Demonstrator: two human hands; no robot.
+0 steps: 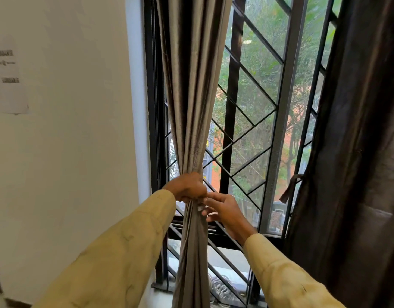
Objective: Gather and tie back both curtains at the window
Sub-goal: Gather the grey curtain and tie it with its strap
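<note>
At window point(278, 130) — left hand point(187, 188) grips bunched curtain point(191, 96); right hand point(223, 210) touches it, hold unclear.

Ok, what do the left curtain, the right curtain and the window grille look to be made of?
The left curtain looks a heavy woven fabric with soft sheen, possibly faux silk: fine slub lines, glossy folds. The right curtain seems thinner, duller dark brown cloth; daylight glows faintly through it. The window grille is probably black-painted metal: thin, straight, rigid bars.
</note>
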